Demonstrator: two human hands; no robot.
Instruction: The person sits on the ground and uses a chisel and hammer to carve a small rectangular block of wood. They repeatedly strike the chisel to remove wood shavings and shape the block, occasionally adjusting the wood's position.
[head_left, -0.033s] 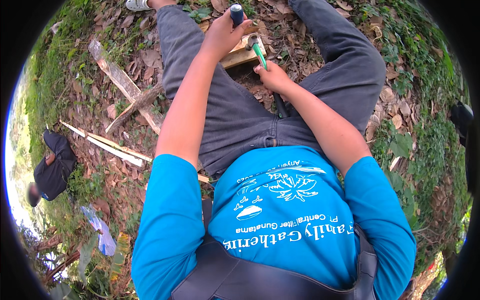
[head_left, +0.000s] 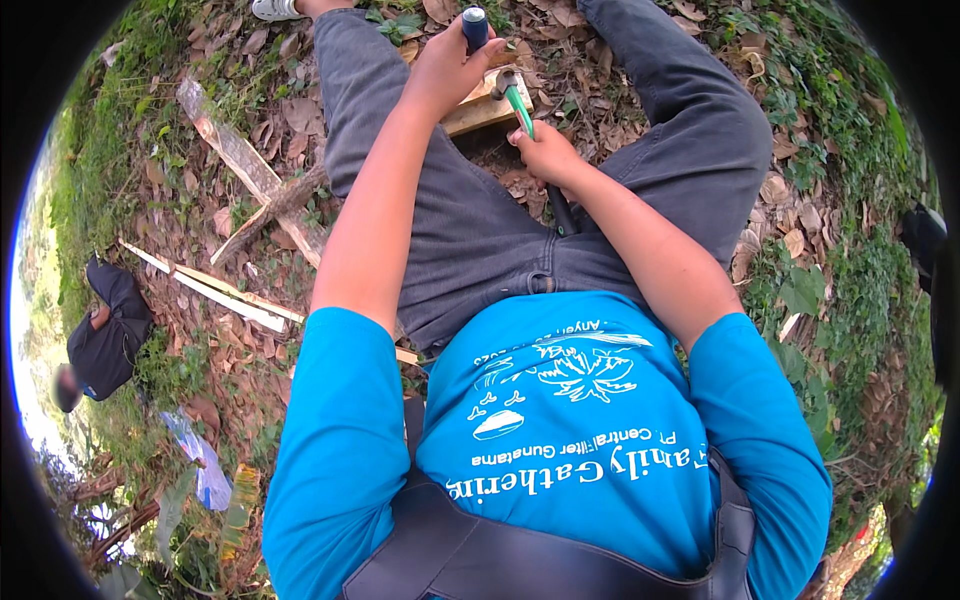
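Wrapped in my left hand (head_left: 445,72) is a dark blue handle with a metal-capped end (head_left: 475,28), probably a chisel; its lower part is hidden behind the fingers and I cannot see a blade. Closed around a hammer (head_left: 519,108) with a green shaft and black grip is my right hand (head_left: 548,155). The hammer's metal head is over a pale wooden block (head_left: 485,114) between my legs, at its right part; whether it touches the wood I cannot tell. My left hand is just above the block's left part.
Crossed rough branches (head_left: 240,155) lie on leaf litter to the left, with split pale wood strips (head_left: 225,293) nearer. A person in dark clothes (head_left: 108,330) is at the far left, by a crumpled plastic bag (head_left: 205,465). My legs (head_left: 670,130) frame the block.
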